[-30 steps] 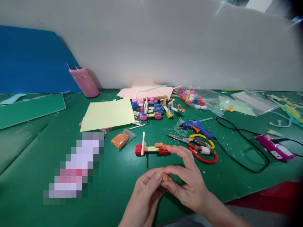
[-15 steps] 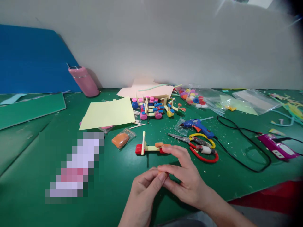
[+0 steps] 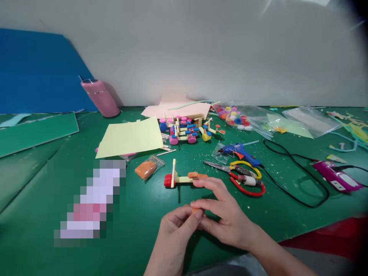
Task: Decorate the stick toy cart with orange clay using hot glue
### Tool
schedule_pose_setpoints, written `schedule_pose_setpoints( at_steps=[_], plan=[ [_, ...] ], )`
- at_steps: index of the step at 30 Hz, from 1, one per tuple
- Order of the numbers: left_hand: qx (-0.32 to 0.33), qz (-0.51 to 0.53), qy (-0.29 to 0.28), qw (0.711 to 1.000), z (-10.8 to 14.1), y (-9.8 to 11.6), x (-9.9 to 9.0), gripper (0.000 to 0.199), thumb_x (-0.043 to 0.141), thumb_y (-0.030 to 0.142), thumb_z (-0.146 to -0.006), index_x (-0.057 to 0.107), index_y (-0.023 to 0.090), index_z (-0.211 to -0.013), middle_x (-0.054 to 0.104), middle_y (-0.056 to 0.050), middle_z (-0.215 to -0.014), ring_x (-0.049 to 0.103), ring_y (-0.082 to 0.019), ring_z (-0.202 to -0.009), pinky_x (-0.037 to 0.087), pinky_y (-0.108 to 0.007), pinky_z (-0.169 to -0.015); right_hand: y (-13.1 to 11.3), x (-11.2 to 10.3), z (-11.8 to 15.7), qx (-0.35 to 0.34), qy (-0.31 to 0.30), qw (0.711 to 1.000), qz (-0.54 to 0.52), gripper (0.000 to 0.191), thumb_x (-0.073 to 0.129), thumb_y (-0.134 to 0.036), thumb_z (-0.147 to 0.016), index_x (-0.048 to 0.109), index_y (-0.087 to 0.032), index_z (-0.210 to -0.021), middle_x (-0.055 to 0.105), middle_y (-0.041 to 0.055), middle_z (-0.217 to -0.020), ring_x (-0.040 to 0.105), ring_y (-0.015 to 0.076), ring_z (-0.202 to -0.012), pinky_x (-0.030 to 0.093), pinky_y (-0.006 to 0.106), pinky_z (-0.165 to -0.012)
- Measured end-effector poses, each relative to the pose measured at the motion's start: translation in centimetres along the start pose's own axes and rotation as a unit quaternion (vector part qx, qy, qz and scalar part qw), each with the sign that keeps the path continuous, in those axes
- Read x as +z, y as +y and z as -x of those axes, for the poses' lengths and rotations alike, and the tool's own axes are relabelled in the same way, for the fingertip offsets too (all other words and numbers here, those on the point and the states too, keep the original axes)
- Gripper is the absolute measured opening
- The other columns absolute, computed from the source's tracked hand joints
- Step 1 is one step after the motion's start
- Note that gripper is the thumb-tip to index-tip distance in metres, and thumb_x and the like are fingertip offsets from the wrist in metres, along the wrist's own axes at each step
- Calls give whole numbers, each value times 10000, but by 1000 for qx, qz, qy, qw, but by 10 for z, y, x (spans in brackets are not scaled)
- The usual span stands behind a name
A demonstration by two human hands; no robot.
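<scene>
Between the fingertips of both hands is a small piece of orange clay (image 3: 196, 210). My left hand (image 3: 179, 230) pinches it between thumb and fingers. From the other side, my right hand (image 3: 222, 214) holds it too, its index finger stretched forward. Just beyond that finger stands a small model (image 3: 182, 179) with a red wheel, a pale stick upright and orange pieces on its right end, which the finger partly hides. An orange clay packet (image 3: 146, 169) lies to the left of the model.
Scissors (image 3: 244, 174) and a blue glue gun (image 3: 240, 152) lie right, its cable near a purple power strip (image 3: 335, 176). Finished-looking models (image 3: 184, 132) stand behind, beside yellow paper (image 3: 130, 138). A pink bottle (image 3: 102, 99) leans at back left.
Both hands keep their hold on the orange clay, with slight finger movement that shows a little more of it. The view has shifted slightly.
</scene>
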State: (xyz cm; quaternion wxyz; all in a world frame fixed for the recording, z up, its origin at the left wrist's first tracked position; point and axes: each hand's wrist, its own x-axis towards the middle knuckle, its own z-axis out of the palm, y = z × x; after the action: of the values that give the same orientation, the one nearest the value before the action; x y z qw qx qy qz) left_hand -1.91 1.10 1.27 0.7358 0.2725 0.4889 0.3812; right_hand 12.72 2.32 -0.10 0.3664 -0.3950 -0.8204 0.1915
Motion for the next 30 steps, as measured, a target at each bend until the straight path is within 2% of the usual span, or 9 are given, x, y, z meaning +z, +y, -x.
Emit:
schedule_pose_setpoints(
  at_steps=[5,8,10,12,15,19,24,30],
  plan=[
    [-18,-4,-29,999,0,2,-1,128,690,261,-659,692,135,-679,628,-26,-653,523,-151,-688,393,-266,-690,5,1,1,15,5,999,-37,187,584,-266,-788,630,-201,-958,463,85,-1230,389,242,-1192,356,420,-976],
    [-23,24,-61,998,-1,1,-4,186,695,268,-657,700,135,-786,642,-36,-712,513,-128,-646,403,-258,-663,8,1,2,36,20,997,-70,173,592,-257,-785,632,-218,-948,476,81,-1219,404,243,-1184,372,410,-963],
    [-28,48,-73,996,-3,-1,-7,210,661,320,-688,698,132,-774,635,-38,-694,513,-128,-627,411,-261,-645,8,1,2,50,23,994,-89,168,609,-248,-775,635,-225,-940,481,78,-1217,411,242,-1180,379,398,-956],
    [-30,59,-74,995,-4,-3,-8,238,633,358,-707,694,127,-710,630,-40,-658,520,-136,-631,417,-266,-645,8,1,2,54,17,994,-96,182,623,-250,-766,640,-225,-946,481,77,-1218,412,243,-1177,375,396,-958],
    [-33,35,-60,997,-5,-2,-7,202,667,316,-681,694,121,-631,641,-36,-616,512,-123,-618,408,-247,-645,7,2,2,41,7,995,-87,208,631,-255,-762,641,-227,-968,478,74,-1225,409,242,-1173,359,403,-968],
    [-33,20,-39,998,-5,1,-3,166,687,282,-657,713,118,-644,670,-47,-620,531,-132,-642,401,-239,-660,7,2,2,29,1,996,-78,312,668,-264,-731,614,-224,-1036,461,81,-1251,403,243,-1175,355,406,-971],
    [-30,21,-37,999,-3,1,-2,175,674,275,-665,695,120,-587,645,-35,-582,505,-123,-611,400,-239,-643,6,4,2,52,0,996,-72,194,642,-237,-748,654,-230,-941,484,70,-1225,421,235,-1156,370,393,-952],
    [-48,91,-52,993,-5,-5,-8,227,634,328,-692,699,113,-664,639,-52,-643,516,-140,-630,424,-270,-648,6,4,2,58,1,994,-88,212,661,-225,-724,658,-212,-935,476,75,-1224,419,229,-1159,363,372,-958]
  ],
)
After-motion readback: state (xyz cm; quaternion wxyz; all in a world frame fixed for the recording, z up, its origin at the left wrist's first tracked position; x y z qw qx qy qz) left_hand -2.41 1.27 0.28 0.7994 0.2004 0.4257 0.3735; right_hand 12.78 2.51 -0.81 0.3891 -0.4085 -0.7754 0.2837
